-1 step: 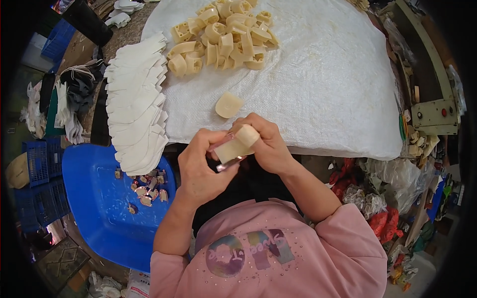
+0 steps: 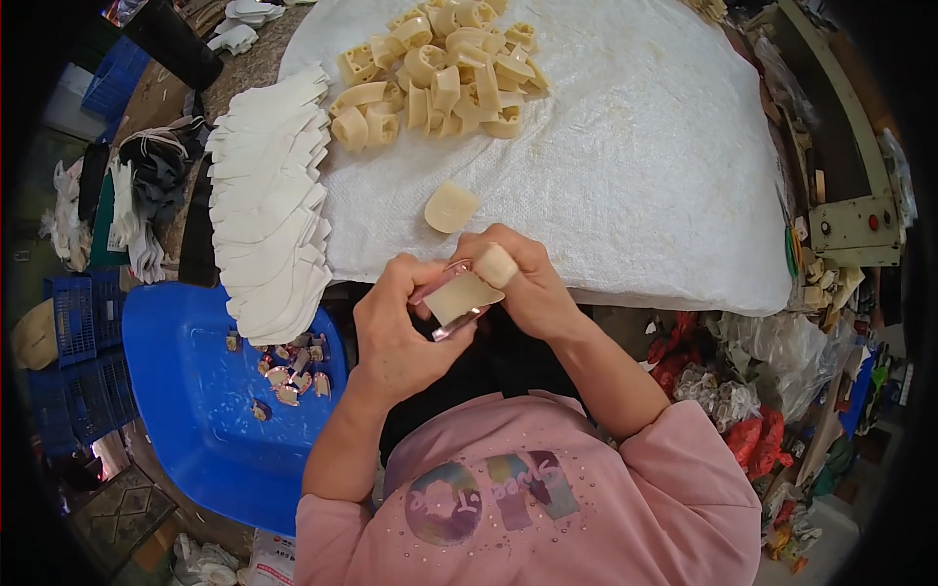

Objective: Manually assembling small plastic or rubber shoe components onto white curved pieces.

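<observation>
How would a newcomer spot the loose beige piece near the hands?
Find the white-covered worktop. Toward its near edge, just beyond the left hand and right hand, lies a beige piece with one rounded end. It lies alone, apart from the heap of beige parts farther back.

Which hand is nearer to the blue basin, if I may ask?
The left. The left hand is just to the right of the blue basin; the right hand is farther right, across the pink-edged piece from it.
</observation>
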Demonstrator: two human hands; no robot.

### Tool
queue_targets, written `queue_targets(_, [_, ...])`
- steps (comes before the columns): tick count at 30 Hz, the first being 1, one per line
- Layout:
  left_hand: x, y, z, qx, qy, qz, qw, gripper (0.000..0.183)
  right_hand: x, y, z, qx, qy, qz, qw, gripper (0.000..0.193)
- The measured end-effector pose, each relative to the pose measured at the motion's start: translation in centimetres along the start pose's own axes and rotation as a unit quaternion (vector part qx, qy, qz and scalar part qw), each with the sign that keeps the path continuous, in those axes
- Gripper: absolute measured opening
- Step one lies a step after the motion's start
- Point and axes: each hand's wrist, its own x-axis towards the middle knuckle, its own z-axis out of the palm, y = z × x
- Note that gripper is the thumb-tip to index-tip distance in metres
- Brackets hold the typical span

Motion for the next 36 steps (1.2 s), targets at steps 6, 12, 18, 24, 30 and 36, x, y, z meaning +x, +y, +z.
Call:
queue_targets(6, [-0.4,0.3,0.7,-0.002,0.035,0.014,0.999,0.045,-1.0,0.6,-0.5,0.268,-0.07,0.107,0.955,0.02])
queue_targets(12, [-0.6,0.1,2.0,0.053,0.092,-0.017,0.994,0.045,-1.0,0.2,1.0,0.016,0.028,0.036,0.999,0.024])
queue_targets(18, [-0.6,0.4,2.2,0.079,0.137,0.022,0.987,0.045,-1.2,-0.3,2.0,0.337,0.046,0.126,0.932,0.024])
queue_targets(24, [-1.3,0.5,2.6,0.091,0.154,-0.025,0.984,0.045,-1.2,-0.2,2.4,-0.025,0.058,0.043,0.997,0.023])
queue_targets(30, [-0.9,-0.1,2.0,0.039,0.141,-0.085,0.986,0.044,-1.1,1.1,2.0,0.334,0.023,0.132,0.933,0.025])
queue_targets(36, [-1.1,0.1,2.2,0.013,0.148,-0.093,0.985,0.044,-1.4,0.2,2.2,0.068,0.026,0.028,0.997,0.028])
